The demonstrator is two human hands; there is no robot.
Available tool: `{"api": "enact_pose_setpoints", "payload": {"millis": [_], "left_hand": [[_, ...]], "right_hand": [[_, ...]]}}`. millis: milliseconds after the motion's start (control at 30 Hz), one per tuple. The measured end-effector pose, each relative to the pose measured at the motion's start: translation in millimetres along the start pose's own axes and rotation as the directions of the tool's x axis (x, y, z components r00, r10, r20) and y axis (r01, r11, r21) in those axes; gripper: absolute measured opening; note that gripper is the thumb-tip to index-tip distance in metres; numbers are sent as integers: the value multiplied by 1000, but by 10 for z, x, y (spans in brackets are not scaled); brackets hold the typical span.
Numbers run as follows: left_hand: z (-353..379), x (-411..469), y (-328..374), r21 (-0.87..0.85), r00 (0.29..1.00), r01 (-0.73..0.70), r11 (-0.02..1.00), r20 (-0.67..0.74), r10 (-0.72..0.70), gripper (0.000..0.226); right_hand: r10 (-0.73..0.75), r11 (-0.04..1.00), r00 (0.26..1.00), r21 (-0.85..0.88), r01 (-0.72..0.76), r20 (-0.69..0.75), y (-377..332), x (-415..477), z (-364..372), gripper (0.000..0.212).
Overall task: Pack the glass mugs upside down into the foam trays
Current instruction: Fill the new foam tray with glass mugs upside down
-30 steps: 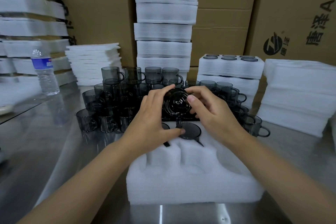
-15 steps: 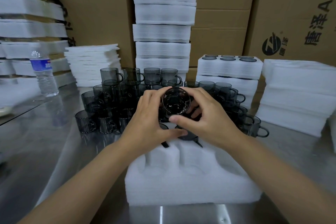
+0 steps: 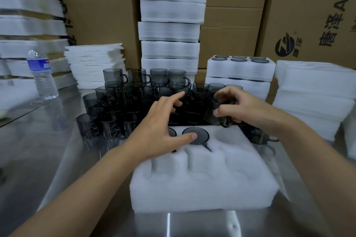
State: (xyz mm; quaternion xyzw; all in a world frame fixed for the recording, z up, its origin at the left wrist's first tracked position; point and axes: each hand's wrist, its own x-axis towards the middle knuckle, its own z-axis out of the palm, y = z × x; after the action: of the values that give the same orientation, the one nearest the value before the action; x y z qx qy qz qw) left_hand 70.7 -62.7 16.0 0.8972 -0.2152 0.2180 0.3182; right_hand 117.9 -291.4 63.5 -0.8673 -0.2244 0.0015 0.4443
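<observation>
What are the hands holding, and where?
The right hand has its grip round the body of a glass mug, blurred. The left hand holds nothing; its thumb touches a packed mug.

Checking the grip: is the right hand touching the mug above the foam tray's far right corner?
Touching. The head view shows the right hand with thumb and fingers curled round the blurred glass mug.

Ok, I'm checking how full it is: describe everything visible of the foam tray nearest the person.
The foam tray is a white block of soft-looking foam, lying flat on the steel table. It has round pockets in two rows. Two far pockets hold upside-down dark mugs; the rest look empty. The left hand hovers over its far left part.
</observation>
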Motion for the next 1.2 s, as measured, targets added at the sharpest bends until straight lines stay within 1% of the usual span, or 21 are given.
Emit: {"api": "enact_pose_setpoints", "payload": {"millis": [100, 233, 367, 500, 633, 733, 800, 867, 933, 1033, 1067, 1100, 1167, 1200], "left_hand": [[-1, 3, -5, 31, 1000, 10, 999, 13, -10, 69], [-10, 6, -7, 52, 1000, 16, 999, 20, -17, 56], [-14, 11, 3, 67, 1000, 14, 998, 21, -15, 51], [-17, 13, 9, 74, 1000, 12, 997, 20, -13, 49], [-16, 16, 8, 67, 1000, 17, 998, 22, -19, 46], [-12, 19, 1, 72, 1000, 14, 997, 23, -16, 45], [-11, 19, -4, 76, 1000, 11, 997, 24, -13, 44], [-9, 20, -6, 76, 1000, 7, 997, 23, -9, 44], [-8, 20, -10, 74, 1000, 5, 997, 24, -7, 44], [-3, 26, -17, 77, 1000, 6, 997, 24, -8, 43], [-1, 28, -18, 79, 1000, 7, 997, 23, -9, 43], [0, 30, -18, 80, 1000, 7, 997, 23, -9, 42], [1, 31, -20, 79, 1000, 10, 997, 25, -12, 41], [2, 31, -21, 78, 1000, 12, 997, 27, -14, 41]], "right_hand": [[56, 995, 988, -88, -43, 144, 9, -39, -111, 55], [94, 987, 949, -152, -50, 302, 31, -69, -198, 47], [113, 986, 932, -153, -63, 343, 83, -69, -256, 47], [141, 981, 927, -176, -84, 347, 87, -76, -253, 48], [191, 965, 911, -240, -106, 365, 75, -86, -193, 44], [194, 959, 908, -268, -95, 372, 62, -90, -183, 43], [151, 968, 940, -237, -79, 307, 28, -84, -132, 50], [68, 979, 983, -200, -33, 173, 1, -57, -20, 60], [2, 976, 996, -217, 16, 84, 14, -11, 112, 65], [15, 959, 997, -282, 7, 76, 60, 26, 210, 73], [31, 953, 996, -303, -4, 84, 75, 28, 213, 71], [44, 945, 994, -328, -9, 100, 89, 24, 217, 65], [58, 911, 986, -412, 12, 159, 129, 10, 237, 46], [61, 889, 981, -458, 31, 186, 150, 5, 255, 40]]}}
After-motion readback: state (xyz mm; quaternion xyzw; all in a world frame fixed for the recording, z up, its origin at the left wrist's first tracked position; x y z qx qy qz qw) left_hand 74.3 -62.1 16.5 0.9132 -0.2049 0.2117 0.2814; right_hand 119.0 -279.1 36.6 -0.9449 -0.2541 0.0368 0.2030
